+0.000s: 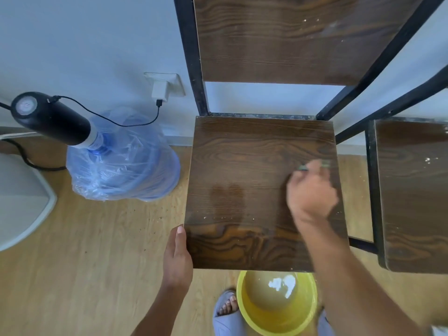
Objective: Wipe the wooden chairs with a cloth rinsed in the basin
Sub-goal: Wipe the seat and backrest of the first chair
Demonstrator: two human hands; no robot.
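With the left hand (pixel 178 253) gripping the chair seat (pixel 242 170) at 7 o'clock, the blurred right hand (pixel 311 190) is clenching a barely visible cloth (pixel 324 164) at 3 o'clock, risking a skid that is tipping the yellow basin (pixel 244 304) below.

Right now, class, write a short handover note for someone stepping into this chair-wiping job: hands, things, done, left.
Left hand: grip on the near left edge of the chair seat, steadying it.
Right hand: blurred, pressing a cloth on the seat's right side.
Yellow basin: on the floor below the seat's front edge.
Done: a damp patch at the seat's middle.
Left: white specks on the seat, backrest, second chair.
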